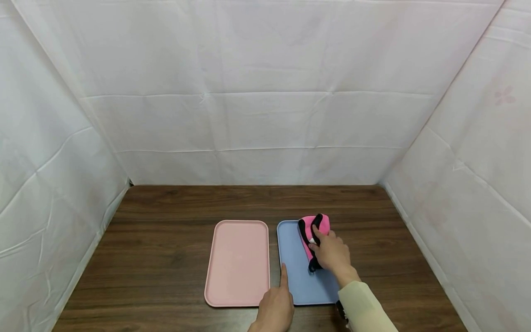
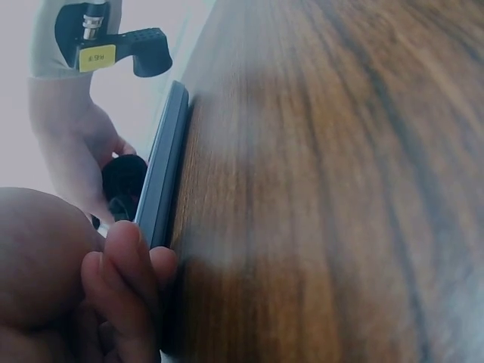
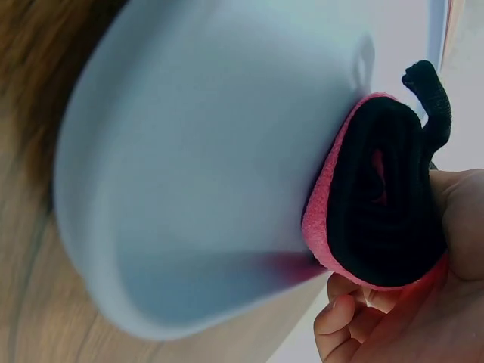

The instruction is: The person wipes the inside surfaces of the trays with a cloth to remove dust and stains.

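In the head view a pink-and-black fabric roll [image 1: 308,230] lies over the right side of the blue tray [image 1: 295,276]. My right hand [image 1: 333,252] grips it from the right, thumb and index finger over its top. From the right wrist, the fabric roll [image 3: 386,197] shows a black coiled end, a pink outer layer and a loose black strap. My left hand [image 1: 277,304] is at the blue tray's front left corner, index finger stretched along its left edge. In the left wrist view its other fingers [image 2: 125,265] are bent beside the tray rim [image 2: 165,166].
A pink tray [image 1: 238,263] lies flat just left of the blue one, a narrow gap between them. Both sit on a dark wooden table [image 1: 166,249]. White cloth walls [image 1: 265,120] stand behind and at both sides.
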Demonstrator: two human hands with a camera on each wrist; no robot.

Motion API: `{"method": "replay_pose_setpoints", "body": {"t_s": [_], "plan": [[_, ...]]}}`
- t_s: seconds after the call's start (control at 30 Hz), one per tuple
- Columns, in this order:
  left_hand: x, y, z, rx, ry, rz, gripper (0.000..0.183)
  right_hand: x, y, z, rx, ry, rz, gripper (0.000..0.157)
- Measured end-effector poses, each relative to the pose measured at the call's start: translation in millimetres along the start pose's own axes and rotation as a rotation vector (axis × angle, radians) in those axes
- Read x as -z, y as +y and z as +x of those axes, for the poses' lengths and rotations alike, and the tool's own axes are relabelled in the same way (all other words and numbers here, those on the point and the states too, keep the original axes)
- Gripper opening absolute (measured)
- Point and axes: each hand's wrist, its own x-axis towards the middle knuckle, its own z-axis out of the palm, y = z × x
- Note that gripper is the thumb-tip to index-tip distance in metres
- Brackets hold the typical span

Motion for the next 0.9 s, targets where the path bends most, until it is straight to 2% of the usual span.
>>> {"method": "replay_pose_setpoints", "body": {"t_s": [0.47,0.9], "plan": [[-1.6,0.0,0.1,0.005,0.003,-0.013,0.072,-0.1,13.9,-1.6,0.024,-0.023,0.037,0.064],[-0.4,-0.1,-0.4,-0.002,0.010,-0.007,0.071,-0.4,19.6,-15.8,0.050,-0.040,0.020,0.065]]}}
